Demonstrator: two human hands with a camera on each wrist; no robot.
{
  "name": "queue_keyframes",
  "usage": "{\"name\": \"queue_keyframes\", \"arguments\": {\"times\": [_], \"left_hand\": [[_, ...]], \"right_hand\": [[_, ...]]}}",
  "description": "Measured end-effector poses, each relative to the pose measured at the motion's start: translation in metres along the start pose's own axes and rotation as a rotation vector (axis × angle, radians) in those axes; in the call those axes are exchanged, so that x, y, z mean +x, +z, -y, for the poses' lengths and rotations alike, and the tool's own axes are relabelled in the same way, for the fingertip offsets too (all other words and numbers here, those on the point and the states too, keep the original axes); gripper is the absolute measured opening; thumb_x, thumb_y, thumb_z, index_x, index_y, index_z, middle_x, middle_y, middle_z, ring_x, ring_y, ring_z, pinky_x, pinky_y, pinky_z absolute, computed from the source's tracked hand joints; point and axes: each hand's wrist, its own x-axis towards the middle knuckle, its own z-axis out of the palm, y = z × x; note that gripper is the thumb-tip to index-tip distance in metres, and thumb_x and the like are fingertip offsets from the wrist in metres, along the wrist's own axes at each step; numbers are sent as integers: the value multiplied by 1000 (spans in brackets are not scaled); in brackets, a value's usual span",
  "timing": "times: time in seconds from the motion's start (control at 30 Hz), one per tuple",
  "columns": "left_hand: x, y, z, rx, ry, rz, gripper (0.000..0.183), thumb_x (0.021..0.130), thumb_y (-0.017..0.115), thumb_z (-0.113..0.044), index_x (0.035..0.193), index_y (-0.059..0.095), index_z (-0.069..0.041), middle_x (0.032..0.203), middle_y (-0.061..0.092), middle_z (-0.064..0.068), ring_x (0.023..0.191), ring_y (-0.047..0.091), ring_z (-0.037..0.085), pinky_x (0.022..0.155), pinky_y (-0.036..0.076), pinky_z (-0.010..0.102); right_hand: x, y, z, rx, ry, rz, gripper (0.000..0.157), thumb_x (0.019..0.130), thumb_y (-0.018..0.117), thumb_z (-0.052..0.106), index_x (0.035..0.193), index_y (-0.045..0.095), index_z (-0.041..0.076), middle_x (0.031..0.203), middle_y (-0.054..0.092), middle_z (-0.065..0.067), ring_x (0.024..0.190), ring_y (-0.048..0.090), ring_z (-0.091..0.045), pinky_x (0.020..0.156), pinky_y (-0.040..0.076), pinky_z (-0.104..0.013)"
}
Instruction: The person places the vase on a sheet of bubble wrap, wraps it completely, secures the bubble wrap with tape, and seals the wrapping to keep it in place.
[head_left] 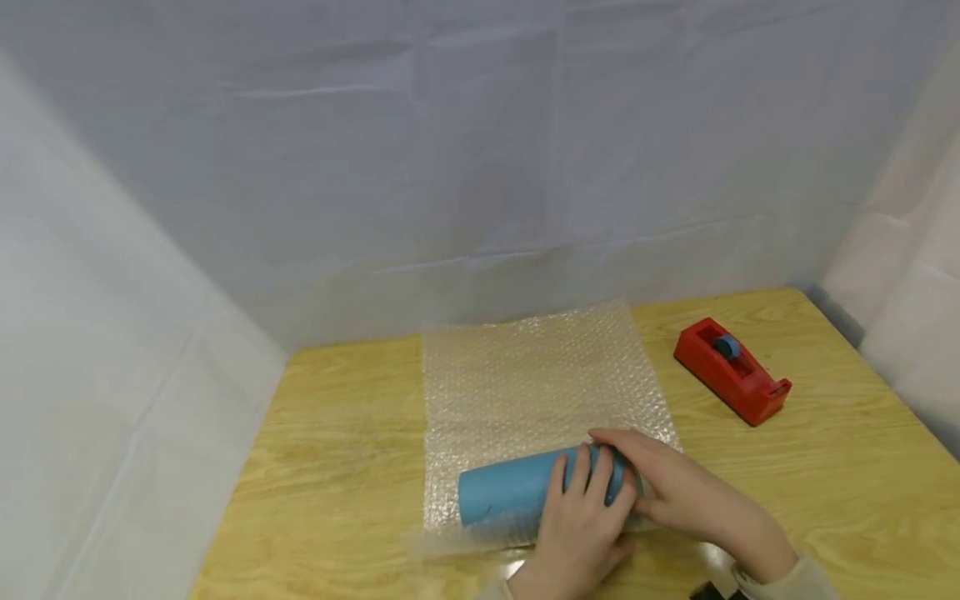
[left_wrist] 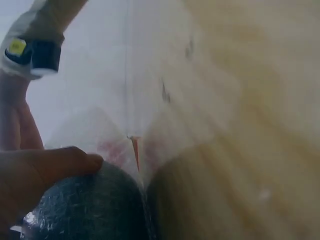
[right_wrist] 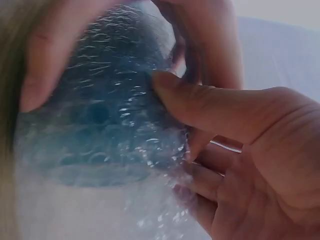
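Note:
A blue cylinder (head_left: 498, 486) lies on its side across the near end of a bubble wrap sheet (head_left: 525, 383). Some of the wrap is folded up over its near side. My left hand (head_left: 581, 521) grips the cylinder near its right end, fingers curled over the top; its thumb (left_wrist: 65, 165) lies against the wrapped side in the left wrist view. At the right end, my right hand (head_left: 675, 483) holds the bubble wrap (right_wrist: 135, 135), thumb pressed on it and fingers behind its edge. The cylinder's right end is mostly hidden by the hands.
A red tape dispenser (head_left: 731, 375) with a blue-cored roll stands at the right on the wooden table (head_left: 337, 442). White sheeting (head_left: 480, 167) hangs behind the table and along both sides.

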Motion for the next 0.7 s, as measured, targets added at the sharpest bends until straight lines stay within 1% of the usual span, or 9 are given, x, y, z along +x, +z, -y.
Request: {"name": "queue_keyframes", "arguments": {"times": [0.13,0.27,0.3,0.4,0.5,0.53,0.6,0.63,0.7], "left_hand": [[5,1,3,-2,3,-8,84,55,88,-62,122,65,-19,124,62,7,113,60,29,89,50,45],[7,2,3,21,22,-16,85,55,88,-63,123,65,-18,124,63,7,112,62,29,90,50,43],[7,2,3,27,25,-19,84,55,88,-63,123,66,-18,124,63,7,111,62,30,91,50,43],[7,2,3,26,30,-19,79,60,87,-59,124,66,-18,124,64,8,111,62,30,92,50,42],[6,1,3,7,28,-11,79,63,86,-58,127,66,-16,123,64,9,110,63,30,91,51,42],[7,1,3,3,28,-6,79,64,86,-58,127,66,-16,123,64,9,110,63,30,91,51,42],[8,0,4,-3,27,-2,81,62,87,-58,127,66,-15,123,65,9,109,63,30,90,51,42],[9,-1,5,2,29,-3,80,62,87,-57,126,66,-14,122,65,9,108,64,30,89,51,42],[12,-3,6,5,29,-1,77,64,86,-55,126,67,-14,121,65,8,107,64,29,89,51,41]], "right_hand": [[-6,3,5,-95,45,-80,67,76,84,3,136,55,3,134,58,-9,121,57,-29,96,48,-51],[-16,9,10,-267,69,-257,61,69,91,18,123,64,7,127,61,-10,114,60,-29,91,51,-50],[-19,12,11,-299,66,-307,56,73,89,29,119,66,8,124,62,-9,111,61,-29,90,51,-50],[-28,21,16,-355,11,-452,45,91,68,50,105,70,8,110,64,-6,98,63,-25,80,53,-45],[-38,32,22,-393,-49,-548,61,101,37,56,99,70,5,102,65,-6,88,63,-23,72,51,-42],[-40,36,23,-410,-72,-568,60,102,36,53,98,70,4,101,65,-7,87,63,-23,71,51,-41],[-45,45,24,-432,-118,-576,60,103,35,49,100,69,0,104,65,-12,90,63,-27,83,50,-35],[-48,50,23,-447,-134,-566,61,104,34,47,101,69,-2,108,65,-16,101,62,-28,93,47,-33],[-54,60,21,-493,-164,-536,63,106,30,46,103,66,-6,128,58,-21,126,52,-29,112,31,-30]]}}
